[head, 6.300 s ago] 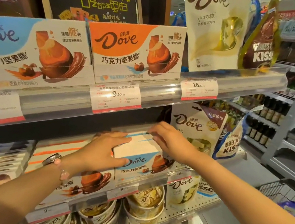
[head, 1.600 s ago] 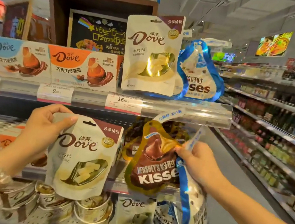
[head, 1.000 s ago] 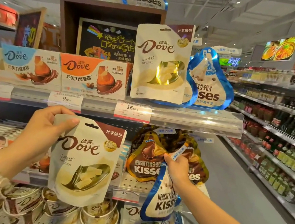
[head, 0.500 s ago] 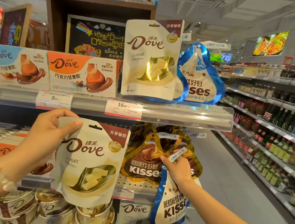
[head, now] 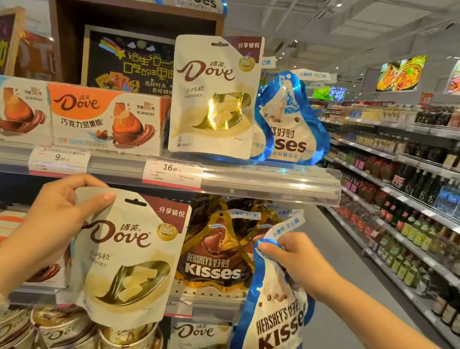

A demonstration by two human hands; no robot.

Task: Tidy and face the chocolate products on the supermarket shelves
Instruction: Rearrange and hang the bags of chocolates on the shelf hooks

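My left hand [head: 63,206] grips the top left corner of a cream Dove pouch [head: 127,261], held upright in front of the middle shelf. My right hand [head: 294,256] pinches the top of a blue-edged white Hershey's Kisses bag [head: 272,326], which hangs tilted below it. Between the two hands, brown Hershey's Kisses bags [head: 214,257] hang on the middle shelf. On the shelf above stand another Dove pouch [head: 211,97] and a blue Kisses bag [head: 291,133].
Dove boxes in orange [head: 103,118] and blue [head: 1,106] line the upper shelf left, above price tags [head: 173,172]. Dove tubs [head: 65,336] fill the bottom shelf beside a low Dove pouch [head: 198,344]. An aisle [head: 356,289] with bottle shelves [head: 443,227] runs to the right.
My right hand has let the brown Kisses bag stay on the shelf and lifted the blue-and-white Kisses bag higher and rightward. My left hand keeps holding the Dove pouch in about the same place.
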